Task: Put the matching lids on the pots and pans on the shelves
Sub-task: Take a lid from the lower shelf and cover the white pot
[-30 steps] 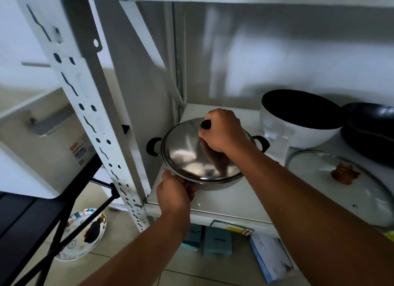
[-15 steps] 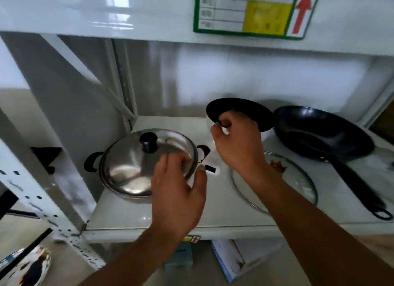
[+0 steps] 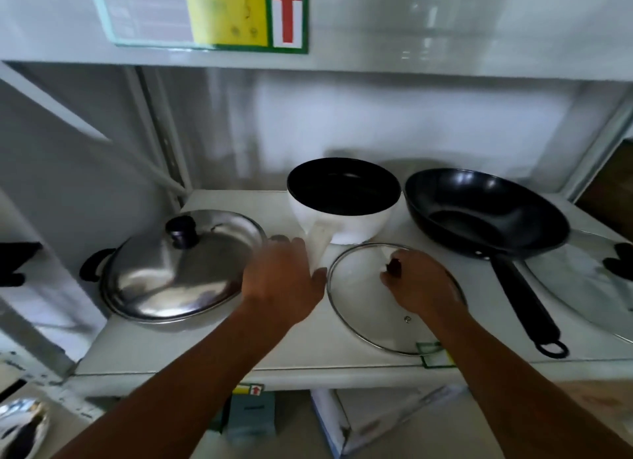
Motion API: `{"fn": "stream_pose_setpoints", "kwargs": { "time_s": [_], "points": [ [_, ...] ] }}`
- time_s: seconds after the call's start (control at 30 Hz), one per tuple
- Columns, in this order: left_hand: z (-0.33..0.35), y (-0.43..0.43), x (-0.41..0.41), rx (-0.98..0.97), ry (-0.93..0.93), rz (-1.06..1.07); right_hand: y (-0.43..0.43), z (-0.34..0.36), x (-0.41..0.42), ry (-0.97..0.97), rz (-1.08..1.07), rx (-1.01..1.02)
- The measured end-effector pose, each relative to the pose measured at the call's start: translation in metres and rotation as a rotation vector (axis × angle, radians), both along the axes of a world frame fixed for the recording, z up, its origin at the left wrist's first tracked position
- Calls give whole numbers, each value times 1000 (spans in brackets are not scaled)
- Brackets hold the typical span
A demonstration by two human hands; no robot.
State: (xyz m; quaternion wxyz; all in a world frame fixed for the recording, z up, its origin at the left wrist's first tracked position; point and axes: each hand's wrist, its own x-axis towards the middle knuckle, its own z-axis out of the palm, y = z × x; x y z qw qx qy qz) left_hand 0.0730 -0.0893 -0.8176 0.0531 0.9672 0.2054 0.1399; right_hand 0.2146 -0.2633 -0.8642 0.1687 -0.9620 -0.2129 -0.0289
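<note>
A steel pot wears its steel lid (image 3: 181, 267) with a black knob at the shelf's left. Behind the middle stands a white saucepan (image 3: 346, 225) with a black inside and no lid, its handle (image 3: 318, 243) pointing toward me. A glass lid (image 3: 363, 308) lies flat in front of it. My right hand (image 3: 421, 287) is closed over that lid's dark knob. My left hand (image 3: 284, 284) sits against the saucepan's handle, fingers apart, gripping nothing that I can see. A black wok (image 3: 479, 212) without a lid stands at the right.
A second, larger glass lid (image 3: 575, 280) with a black knob lies at the far right, partly under the wok's long handle (image 3: 524, 301). The white shelf (image 3: 212, 352) has an upper shelf close above. Boxes sit on the floor below.
My right hand came down from the saucepan's rim onto the glass lid's knob. My left hand moved right from the steel lid to the saucepan's handle. The view shifted right.
</note>
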Motion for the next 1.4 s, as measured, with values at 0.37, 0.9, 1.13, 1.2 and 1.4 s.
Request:
{"fn": "stream_pose_setpoints", "kwargs": {
  "time_s": [0.37, 0.9, 1.13, 1.2, 1.4],
  "points": [
    [-3, -3, -17, -15, -27, -25, -29, 39, -77, -134, -6, 257],
    [-7, -24, -95, 16, -66, -72, 12, 135, -57, -236, -28, 458],
    [6, -55, -86, -180, -181, -43, 51, 130, 9, -140, 125, 296],
    [6, -57, -74, -214, -157, -35, 58, 123, 18, -127, 161, 252],
    [-4, -55, -58, -192, -45, -28, 68, 101, 28, -134, 186, 241]
  ]
}}
